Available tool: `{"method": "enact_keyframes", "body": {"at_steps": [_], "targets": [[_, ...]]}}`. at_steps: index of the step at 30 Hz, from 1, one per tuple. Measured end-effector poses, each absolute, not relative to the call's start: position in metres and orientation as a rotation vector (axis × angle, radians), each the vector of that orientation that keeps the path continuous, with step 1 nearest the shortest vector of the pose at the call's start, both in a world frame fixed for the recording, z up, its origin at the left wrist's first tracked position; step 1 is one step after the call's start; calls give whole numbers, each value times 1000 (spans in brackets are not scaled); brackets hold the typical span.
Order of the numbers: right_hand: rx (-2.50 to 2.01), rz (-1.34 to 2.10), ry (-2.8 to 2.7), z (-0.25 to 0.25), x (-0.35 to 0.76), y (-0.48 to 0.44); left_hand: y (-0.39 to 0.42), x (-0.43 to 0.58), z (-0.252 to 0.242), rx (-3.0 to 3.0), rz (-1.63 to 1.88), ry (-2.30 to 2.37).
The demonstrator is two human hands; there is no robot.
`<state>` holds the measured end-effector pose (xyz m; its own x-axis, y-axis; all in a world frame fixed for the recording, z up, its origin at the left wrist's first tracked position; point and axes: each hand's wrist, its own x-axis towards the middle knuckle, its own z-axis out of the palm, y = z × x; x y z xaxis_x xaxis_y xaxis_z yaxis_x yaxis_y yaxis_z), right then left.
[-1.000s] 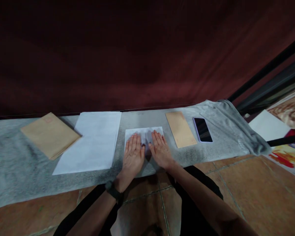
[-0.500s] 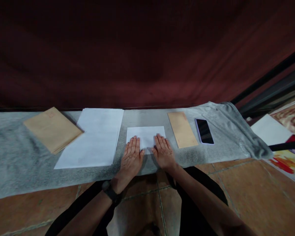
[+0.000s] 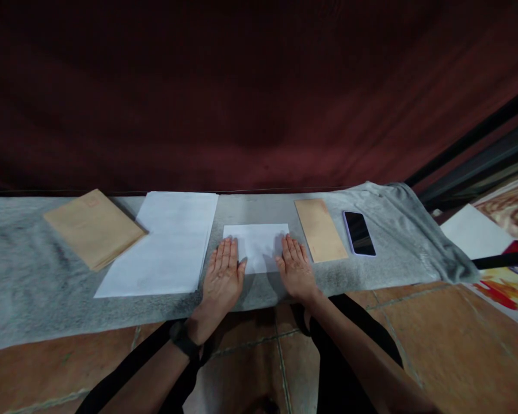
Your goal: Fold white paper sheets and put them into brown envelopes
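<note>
A white sheet of paper [image 3: 259, 247], looking folded, lies on the grey cloth in front of me. Flat over its left side rests my left hand [image 3: 223, 275], fingers stretched out and thumb apart. My right hand [image 3: 297, 267] lies at the sheet's right edge, palm down with its fingers straight. Neither hand grips anything. Whether the palms press on the paper or hover just above it is hard to tell. One brown envelope [image 3: 322, 230] lies just right of my right hand. To the left of my left hand is a stack of white paper [image 3: 168, 247].
Several brown envelopes [image 3: 94, 227] overlap the paper stack's left side. A phone [image 3: 359, 233] in a purple case lies at the right. The grey cloth [image 3: 410, 241] covers a narrow bench against a dark red curtain [image 3: 259, 115]. Tiled floor [image 3: 449, 328] shows below.
My hands have slid apart, the left one leftward and the right one rightward, uncovering more of the middle of the white sheet. The sheet stays in place.
</note>
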<state>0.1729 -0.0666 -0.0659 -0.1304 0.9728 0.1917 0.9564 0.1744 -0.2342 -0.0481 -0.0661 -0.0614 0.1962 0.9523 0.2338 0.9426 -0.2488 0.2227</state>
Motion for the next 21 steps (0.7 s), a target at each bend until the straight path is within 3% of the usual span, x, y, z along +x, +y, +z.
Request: {"method": "enact_keyframes", "body": {"at_steps": [13, 21], "targets": [[-1702, 238, -2260, -68, 135, -44, -41, -13, -68, 2493, 387, 1661], [-1820, 150, -2137, -70, 136, -33, -21, -26, -64, 2381, 380, 1883]]}}
